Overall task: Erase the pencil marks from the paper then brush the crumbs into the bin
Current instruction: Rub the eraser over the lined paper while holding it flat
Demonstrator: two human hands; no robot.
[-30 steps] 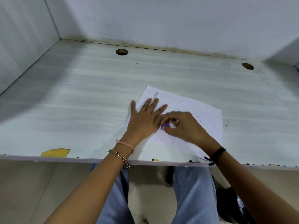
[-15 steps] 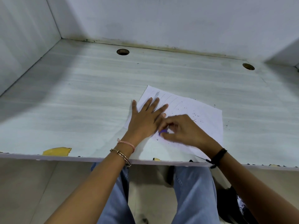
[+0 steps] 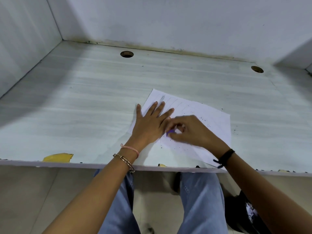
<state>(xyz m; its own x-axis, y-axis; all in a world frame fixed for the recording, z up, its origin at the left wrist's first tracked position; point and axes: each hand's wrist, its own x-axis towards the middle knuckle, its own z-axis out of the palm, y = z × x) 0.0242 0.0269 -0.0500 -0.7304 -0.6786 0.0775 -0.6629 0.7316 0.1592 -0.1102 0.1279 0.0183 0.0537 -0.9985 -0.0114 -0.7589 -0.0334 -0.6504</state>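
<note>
Flat left hand [image 3: 150, 127] pins thin white paper [image 3: 214, 122]; right hand [image 3: 189, 130] pinches purple eraser [image 3: 170, 132]

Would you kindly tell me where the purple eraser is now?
Head view: the purple eraser is pinched in the right hand, on the paper beside the left hand.

White paper [image 3: 211, 114], faint grey pencil lines [image 3: 171, 100] and dark specks [image 3: 203, 118] noted. Purple eraser [image 3: 170, 132] on the paper. Pale grey streaked desk [image 3: 84, 98] beneath; yellow patch [image 3: 58, 157] left of the paper. Pink band [image 3: 130, 148], gold bangle [image 3: 125, 160], black band [image 3: 225, 156] near the paper's front edge
</note>
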